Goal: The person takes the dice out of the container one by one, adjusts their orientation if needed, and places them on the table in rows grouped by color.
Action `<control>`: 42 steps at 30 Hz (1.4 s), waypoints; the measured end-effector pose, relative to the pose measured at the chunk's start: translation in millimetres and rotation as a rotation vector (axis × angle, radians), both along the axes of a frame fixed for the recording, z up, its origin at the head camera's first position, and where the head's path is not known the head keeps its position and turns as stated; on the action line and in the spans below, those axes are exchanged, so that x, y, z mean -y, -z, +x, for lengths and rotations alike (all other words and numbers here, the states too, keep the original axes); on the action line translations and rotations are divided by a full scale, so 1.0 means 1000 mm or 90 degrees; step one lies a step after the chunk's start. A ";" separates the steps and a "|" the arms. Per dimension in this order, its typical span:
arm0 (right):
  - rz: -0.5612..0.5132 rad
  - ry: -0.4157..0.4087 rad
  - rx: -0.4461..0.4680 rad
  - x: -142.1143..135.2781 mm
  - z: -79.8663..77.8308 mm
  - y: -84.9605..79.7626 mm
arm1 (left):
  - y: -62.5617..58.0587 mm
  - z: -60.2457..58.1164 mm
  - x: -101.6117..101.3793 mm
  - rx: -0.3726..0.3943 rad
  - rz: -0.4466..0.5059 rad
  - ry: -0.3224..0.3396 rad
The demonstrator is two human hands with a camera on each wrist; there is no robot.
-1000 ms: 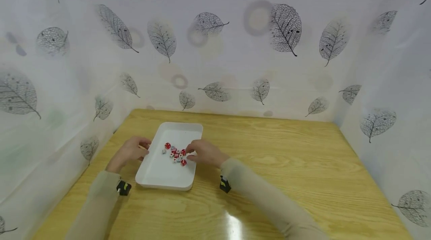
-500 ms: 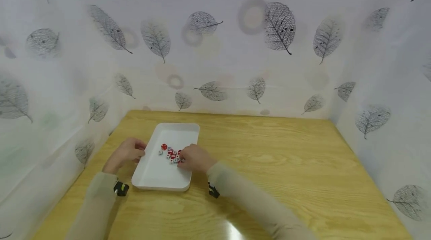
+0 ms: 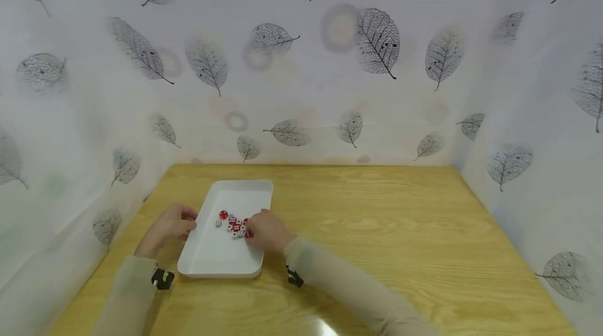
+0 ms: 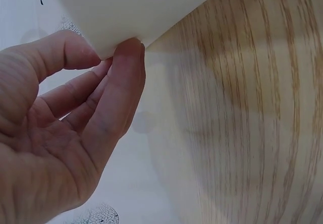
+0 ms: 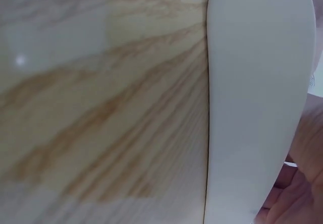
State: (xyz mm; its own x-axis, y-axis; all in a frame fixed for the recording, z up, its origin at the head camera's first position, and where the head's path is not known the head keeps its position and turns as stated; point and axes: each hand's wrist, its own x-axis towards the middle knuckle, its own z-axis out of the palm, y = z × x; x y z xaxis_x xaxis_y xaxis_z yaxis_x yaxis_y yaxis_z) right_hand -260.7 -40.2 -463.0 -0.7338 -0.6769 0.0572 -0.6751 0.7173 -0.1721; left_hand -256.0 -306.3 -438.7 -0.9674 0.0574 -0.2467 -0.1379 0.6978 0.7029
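Observation:
A shallow white tray (image 3: 198, 257) lies on the wooden table, with a cluster of small red and white dice (image 3: 235, 227) near its middle. At its left rim is my left hand (image 3: 170, 225); in the left wrist view its thumb and fingers pinch the tray's edge. My right hand (image 3: 269, 231) reaches over the right rim, with curled fingers around a red die (image 3: 248, 234) at the cluster's right side. A round red die (image 3: 223, 215) and a white die (image 3: 218, 223) sit on the left. In the right wrist view the tray wall hides most of the right hand.
The wooden table (image 3: 377, 231) extends to the right of the tray. White cloth (image 3: 301, 79) with leaf prints encloses the back and both sides. Each sleeve carries a small black wrist device (image 3: 162, 278).
My right hand has lowered from above the dice, and its fingers have closed around the red die at the right. The left hand keeps its place at the tray. The head view has shifted slightly.

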 end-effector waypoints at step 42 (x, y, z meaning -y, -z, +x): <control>-0.297 0.138 0.200 -0.090 -0.076 -0.008 | -0.008 0.002 -0.010 0.003 -0.050 -0.001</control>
State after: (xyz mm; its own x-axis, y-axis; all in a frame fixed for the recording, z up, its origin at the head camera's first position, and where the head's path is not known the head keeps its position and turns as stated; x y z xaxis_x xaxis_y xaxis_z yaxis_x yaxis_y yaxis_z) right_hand -337.1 50.0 -455.3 -0.8826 -0.4648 0.0707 -0.3874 0.6337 -0.6696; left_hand -254.0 -296.7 -430.2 -0.9661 0.0365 -0.2554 -0.1423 0.7503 0.6456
